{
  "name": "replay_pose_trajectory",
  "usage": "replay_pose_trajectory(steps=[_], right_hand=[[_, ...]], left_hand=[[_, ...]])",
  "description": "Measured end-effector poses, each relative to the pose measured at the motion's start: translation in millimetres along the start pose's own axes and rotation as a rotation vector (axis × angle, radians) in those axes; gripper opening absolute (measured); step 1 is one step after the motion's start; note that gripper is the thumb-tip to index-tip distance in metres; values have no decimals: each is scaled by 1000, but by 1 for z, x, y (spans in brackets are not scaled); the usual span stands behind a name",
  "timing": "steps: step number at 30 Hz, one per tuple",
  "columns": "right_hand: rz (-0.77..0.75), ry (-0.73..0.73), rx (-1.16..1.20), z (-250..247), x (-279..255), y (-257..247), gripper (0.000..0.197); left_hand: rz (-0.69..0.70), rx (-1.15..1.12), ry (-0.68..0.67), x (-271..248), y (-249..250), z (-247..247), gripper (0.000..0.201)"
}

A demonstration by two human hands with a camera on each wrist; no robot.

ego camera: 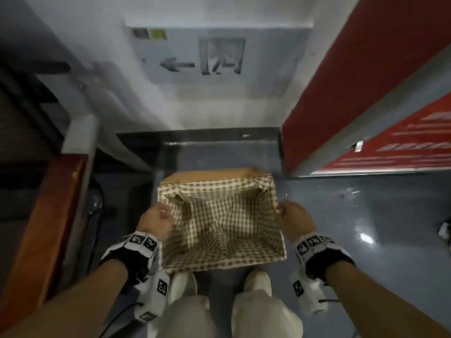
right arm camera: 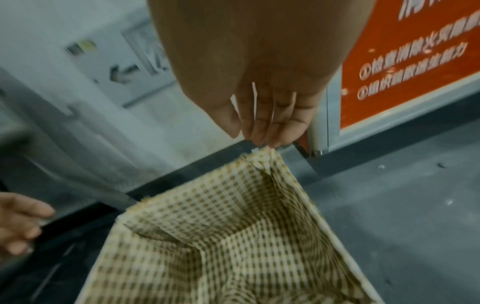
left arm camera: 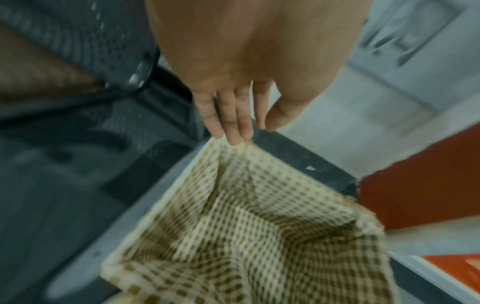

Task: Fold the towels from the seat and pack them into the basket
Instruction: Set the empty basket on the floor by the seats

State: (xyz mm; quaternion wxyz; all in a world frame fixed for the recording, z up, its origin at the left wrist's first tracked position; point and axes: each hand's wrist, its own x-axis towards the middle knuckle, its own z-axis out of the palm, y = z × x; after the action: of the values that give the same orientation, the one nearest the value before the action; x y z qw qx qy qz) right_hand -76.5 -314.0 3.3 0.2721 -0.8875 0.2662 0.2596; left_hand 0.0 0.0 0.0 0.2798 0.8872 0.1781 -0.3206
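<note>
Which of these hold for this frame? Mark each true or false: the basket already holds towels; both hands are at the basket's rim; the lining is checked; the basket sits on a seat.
1. The basket already holds towels: false, only its checked lining shows inside.
2. The left hand and right hand are at opposite sides of the rim: true.
3. The lining is checked: true.
4. The basket sits on a seat: false, it is down at the floor, in front of the person's shoes.
</note>
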Motion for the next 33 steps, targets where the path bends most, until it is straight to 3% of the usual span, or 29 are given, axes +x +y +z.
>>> replay_pose_trajectory(steps=[5,9,11,13,16,21,28,33], right_hand=[[178,57,18,84,56,46,42],[181,97,26,124,81,71,25],[161,182,73,131,88,78,20],[138,243,112,133,88,80,20],[160,316,123,130,75,73,20],[304,346,153,97,2,64,19],[521,413,339,41,-163,58,32],[648,456,433,33,-256,68,37]], left_hand=[[-136,16,95,60,-59,70,54],[-35,46,359,79,-82,103,49],[-130,-95,446,86,-87,108,48],[-220,-58,356,89,-94,111,40],[-218,-27,285,90,-97,101,39],[-146,-100,300,50,-72,58,32],[-57,-126,203,-80,-22,-13,35],[20,-142,122,-152,-9,-39,33]])
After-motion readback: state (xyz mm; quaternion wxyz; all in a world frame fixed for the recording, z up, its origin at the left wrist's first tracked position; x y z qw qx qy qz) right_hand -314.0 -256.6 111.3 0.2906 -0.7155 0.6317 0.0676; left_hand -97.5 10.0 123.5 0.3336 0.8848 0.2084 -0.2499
